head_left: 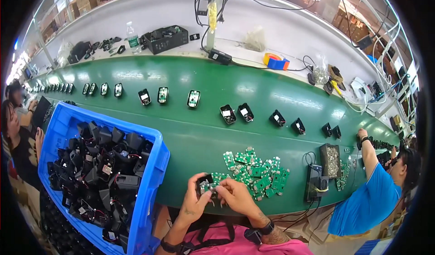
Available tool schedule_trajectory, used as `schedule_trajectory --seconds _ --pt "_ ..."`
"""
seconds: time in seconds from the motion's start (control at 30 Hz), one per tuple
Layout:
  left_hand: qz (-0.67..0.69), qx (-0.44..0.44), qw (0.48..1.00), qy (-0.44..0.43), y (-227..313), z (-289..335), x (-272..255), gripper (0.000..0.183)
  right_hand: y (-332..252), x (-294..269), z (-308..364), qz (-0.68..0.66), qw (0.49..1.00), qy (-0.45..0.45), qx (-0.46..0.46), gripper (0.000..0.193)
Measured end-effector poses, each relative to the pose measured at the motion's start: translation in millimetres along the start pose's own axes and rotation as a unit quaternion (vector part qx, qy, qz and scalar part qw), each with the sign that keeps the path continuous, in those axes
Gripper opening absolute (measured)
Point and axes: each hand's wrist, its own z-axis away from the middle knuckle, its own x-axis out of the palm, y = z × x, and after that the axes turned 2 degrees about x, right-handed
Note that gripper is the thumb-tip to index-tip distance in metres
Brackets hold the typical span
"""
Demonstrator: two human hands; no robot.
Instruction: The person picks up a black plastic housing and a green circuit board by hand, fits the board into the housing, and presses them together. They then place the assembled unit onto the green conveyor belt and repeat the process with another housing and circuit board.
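Note:
Near the table's front edge, my left hand (pixel 194 202) is closed around a small black plastic housing (pixel 203 183). My right hand (pixel 237 196) meets it from the other side, fingers and thumb pinching a small green circuit board (pixel 209 187) at the housing's opening. How far the board sits inside cannot be made out, since my fingers cover part of it. Just beyond my right hand lies a loose pile of green circuit boards (pixel 261 180). On my left stands a blue plastic bin (pixel 165 157) heaped with black housings (pixel 107 164) that have thin wires.
A green work surface (pixel 190 132) carries a spaced row of housings, some with boards inside (pixel 194 98). To the right are a black electrical device (pixel 313 182) with cables and a box of small metal parts (pixel 331 160). A co-worker in blue (pixel 369 200) sits right; other people are left.

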Motion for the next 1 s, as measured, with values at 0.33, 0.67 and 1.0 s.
schedule_trajectory --seconds 0.33,0.67,1.0 --pt "-0.028 -0.006 0.999 -0.023 -13.5 6.6 -7.1 0.069 -3.9 7.0 1.6 -0.279 0.953 -0.020 0.114 0.008" --pt "-0.083 0.042 0.994 -0.054 -9.0 8.5 -12.8 0.057 -9.1 -7.7 -10.4 -0.205 0.962 -0.113 0.142 0.024" --pt "-0.186 0.174 0.964 0.074 -8.4 9.1 0.1 0.049 -59.0 9.7 21.7 0.038 0.990 -0.106 0.090 0.030"
